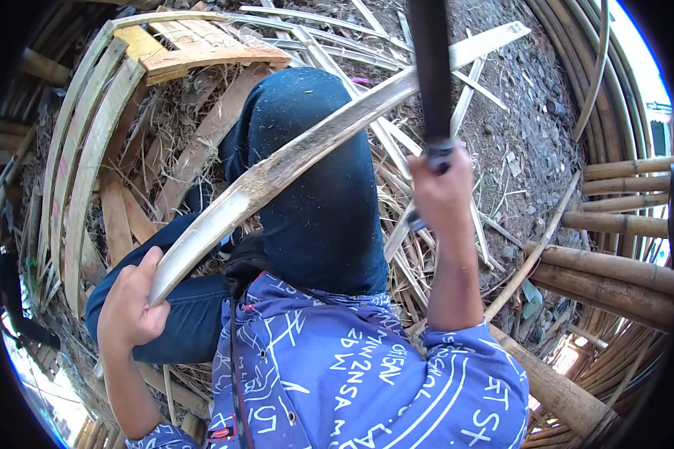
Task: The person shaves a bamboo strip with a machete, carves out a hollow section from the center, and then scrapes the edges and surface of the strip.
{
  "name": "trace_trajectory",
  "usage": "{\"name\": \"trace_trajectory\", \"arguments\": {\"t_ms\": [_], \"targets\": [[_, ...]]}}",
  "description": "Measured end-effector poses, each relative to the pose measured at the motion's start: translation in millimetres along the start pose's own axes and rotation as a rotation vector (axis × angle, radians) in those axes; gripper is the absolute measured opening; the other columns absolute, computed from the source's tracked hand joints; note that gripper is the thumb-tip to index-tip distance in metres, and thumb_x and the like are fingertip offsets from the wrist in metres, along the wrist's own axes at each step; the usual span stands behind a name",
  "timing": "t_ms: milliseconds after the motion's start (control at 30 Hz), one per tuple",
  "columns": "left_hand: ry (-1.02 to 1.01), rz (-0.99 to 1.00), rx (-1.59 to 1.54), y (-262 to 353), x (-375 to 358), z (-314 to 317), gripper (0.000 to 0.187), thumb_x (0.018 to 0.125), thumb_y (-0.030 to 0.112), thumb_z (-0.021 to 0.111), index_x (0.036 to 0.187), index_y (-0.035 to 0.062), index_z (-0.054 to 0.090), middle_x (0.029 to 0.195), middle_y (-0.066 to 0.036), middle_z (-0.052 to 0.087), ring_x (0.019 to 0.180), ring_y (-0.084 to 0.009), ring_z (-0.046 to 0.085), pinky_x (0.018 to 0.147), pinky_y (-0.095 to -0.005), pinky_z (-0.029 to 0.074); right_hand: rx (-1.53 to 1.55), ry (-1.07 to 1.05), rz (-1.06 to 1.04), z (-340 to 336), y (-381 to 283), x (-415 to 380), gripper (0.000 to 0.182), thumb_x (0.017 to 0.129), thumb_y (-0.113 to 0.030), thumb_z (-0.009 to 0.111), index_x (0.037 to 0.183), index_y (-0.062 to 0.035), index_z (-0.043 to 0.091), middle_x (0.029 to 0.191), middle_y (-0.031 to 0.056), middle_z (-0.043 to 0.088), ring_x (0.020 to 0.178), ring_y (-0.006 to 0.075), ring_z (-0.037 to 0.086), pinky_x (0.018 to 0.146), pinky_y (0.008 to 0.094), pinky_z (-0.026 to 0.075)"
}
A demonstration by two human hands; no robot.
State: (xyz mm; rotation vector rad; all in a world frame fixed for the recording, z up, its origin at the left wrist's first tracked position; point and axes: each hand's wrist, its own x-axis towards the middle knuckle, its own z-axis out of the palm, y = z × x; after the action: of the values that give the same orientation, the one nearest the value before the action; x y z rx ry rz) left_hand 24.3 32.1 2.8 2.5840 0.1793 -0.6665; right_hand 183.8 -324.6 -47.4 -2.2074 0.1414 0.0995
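Observation:
A long split bamboo strip (299, 161) slants across my raised knee, its pale inner side partly facing up and a node near its middle. My left hand (131, 303) is closed around the strip's lower left end. In my right hand (443, 183), a machete (431, 67) is gripped by its handle. Its dark blade points away from me and overlaps the far part of the strip in this view. The strip's far end shows beyond the blade. Fine shavings dot the knee of my jeans (318, 217).
Curved-looking wooden slats (90, 172) and a low wooden frame (202, 63) stand at the left. Thin split strips (337, 52) and shavings litter the ground ahead. Thick bamboo poles (606, 277) lie stacked at the right, with another pole (554, 382) close behind my right elbow.

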Motion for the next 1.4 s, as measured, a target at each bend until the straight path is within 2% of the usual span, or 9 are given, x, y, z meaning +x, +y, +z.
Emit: {"name": "trace_trajectory", "arguments": {"t_ms": [100, 233, 367, 633, 800, 1067, 1200, 1267, 1400], "targets": [[-0.015, 0.011, -0.046, 5.9, 3.9, 4.4, 0.069, 0.06, 0.007, 0.058, 0.127, -0.0032, 0.047, 0.081, -0.025, 0.056, 0.077, -0.04, 0.054, 0.074, -0.041, 0.044, 0.037, 0.029, 0.071, -1.7, 1.3, 1.9, 0.019, 0.073, -0.003, 0.055, 0.091, 0.0038, 0.054, 0.067, 0.01, 0.056, 0.055, 0.0161, 0.054, 0.052, 0.0303, 0.043], [0.035, 0.059, -0.037, 6.6, 1.6, 13.9, 0.067, 0.061, 0.007, 0.058, 0.126, -0.0033, 0.046, 0.079, -0.027, 0.055, 0.077, -0.042, 0.053, 0.073, -0.0433, 0.043, -0.009, -0.071, -0.259, 24.7, 1.8, -24.6, 0.026, 0.073, -0.004, 0.056, 0.097, 0.0062, 0.053, 0.068, 0.0165, 0.058, 0.064, 0.0223, 0.06, 0.061, 0.0368, 0.047], [0.018, 0.036, -0.07, 20.5, 3.8, 23.1, 0.065, 0.062, 0.007, 0.056, 0.125, -0.0022, 0.045, 0.078, -0.028, 0.055, 0.076, -0.0435, 0.053, 0.072, -0.0457, 0.043, -0.038, -0.011, -0.054, 14.5, -11.7, -10.5, 0.029, 0.074, -0.002, 0.055, 0.103, 0.0026, 0.055, 0.066, 0.015, 0.058, 0.059, 0.0238, 0.06, 0.059, 0.0356, 0.048], [0.09, 0.034, -0.067, 37.6, 6.5, 22.2, 0.047, 0.061, 0.005, 0.055, 0.107, 0.0014, 0.048, 0.069, -0.026, 0.054, 0.072, -0.0453, 0.054, 0.069, -0.049, 0.042, -0.13, 0.041, -0.094, 16.7, -14.7, -20.3, 0.032, 0.075, -0.004, 0.056, 0.106, 0.0039, 0.053, 0.069, 0.0172, 0.061, 0.061, 0.0224, 0.064, 0.059, 0.0342, 0.049], [-0.009, -0.046, -0.058, 42.7, 7.1, 20.6, 0.051, 0.065, 0.003, 0.05, 0.116, 0.0005, 0.046, 0.085, -0.028, 0.056, 0.083, -0.0456, 0.052, 0.076, -0.0464, 0.041, -0.065, -0.198, -0.185, 30.0, -20.8, -41.1, 0.034, 0.074, -0.004, 0.057, 0.107, 0.0023, 0.053, 0.076, 0.0225, 0.064, 0.072, 0.0377, 0.067, 0.065, 0.0404, 0.051], [0.145, 0.067, -0.029, 49.3, 8.8, 25.2, 0.038, 0.063, 0.003, 0.055, 0.1, 0.0015, 0.047, 0.067, -0.026, 0.055, 0.07, -0.0448, 0.057, 0.068, -0.0506, 0.043, -0.107, -0.02, -0.014, 17.0, -20.1, -21.2, 0.03, 0.075, -0.004, 0.056, 0.103, 0.0035, 0.053, 0.067, 0.0176, 0.06, 0.059, 0.0277, 0.063, 0.058, 0.0375, 0.049], [0.025, -0.004, -0.176, 52.6, 15.0, 30.9, 0.04, 0.065, 0.002, 0.05, 0.105, 0.0015, 0.046, 0.077, -0.029, 0.054, 0.077, -0.0473, 0.051, 0.069, -0.0506, 0.037, -0.068, -0.177, -0.213, 35.4, -20.8, -48.4, 0.031, 0.073, -0.002, 0.058, 0.104, 0.0027, 0.05, 0.072, 0.0258, 0.062, 0.074, 0.0428, 0.064, 0.063, 0.0457, 0.05], [0.045, 0.015, -0.172, 53.7, 16.1, 31.5, 0.041, 0.065, 0.003, 0.05, 0.106, 0.0012, 0.046, 0.076, -0.029, 0.054, 0.077, -0.0473, 0.051, 0.069, -0.0501, 0.038, -0.184, -0.228, -0.316, 31.6, -21.6, -44.8, 0.031, 0.074, -0.003, 0.059, 0.103, 0.001, 0.051, 0.074, 0.0266, 0.062, 0.074, 0.0437, 0.064, 0.065, 0.0452, 0.052], [0.037, 0.009, -0.201, 52.1, 14.5, 30.5, 0.047, 0.065, 0.003, 0.05, 0.112, 0.0003, 0.046, 0.075, -0.029, 0.052, 0.076, -0.0469, 0.05, 0.07, -0.049, 0.038, -0.081, -0.051, -0.026, 16.1, -23.3, -21.7, 0.028, 0.074, -0.002, 0.057, 0.102, 0.0018, 0.053, 0.072, 0.0225, 0.063, 0.073, 0.0384, 0.067, 0.062, 0.0431, 0.051]]}}
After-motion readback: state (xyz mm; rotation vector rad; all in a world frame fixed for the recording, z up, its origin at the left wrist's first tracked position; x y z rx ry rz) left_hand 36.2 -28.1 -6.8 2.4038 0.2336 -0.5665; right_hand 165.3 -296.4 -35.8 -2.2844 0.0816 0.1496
